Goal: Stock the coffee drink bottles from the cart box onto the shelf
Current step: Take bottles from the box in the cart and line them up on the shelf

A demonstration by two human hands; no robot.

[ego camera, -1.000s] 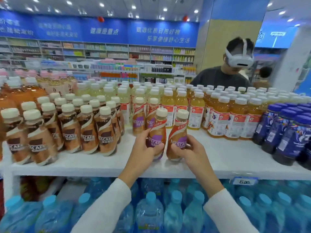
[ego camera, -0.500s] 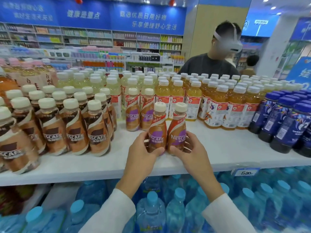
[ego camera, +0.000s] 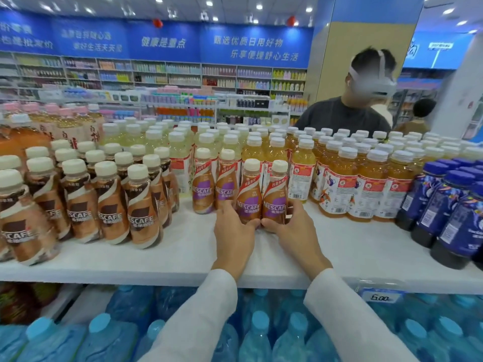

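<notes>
The left hand (ego camera: 234,236) curls round the base of one coffee bottle (ego camera: 249,194). The right hand (ego camera: 295,233) grips a second coffee bottle (ego camera: 275,197) touching the first. Both stand upright near the middle of the white shelf (ego camera: 183,246). Further back on the shelf stand two matching bottles (ego camera: 202,189). Brown-label bottles (ego camera: 112,205) fill the shelf's left part and orange drinks (ego camera: 363,189) its right.
</notes>
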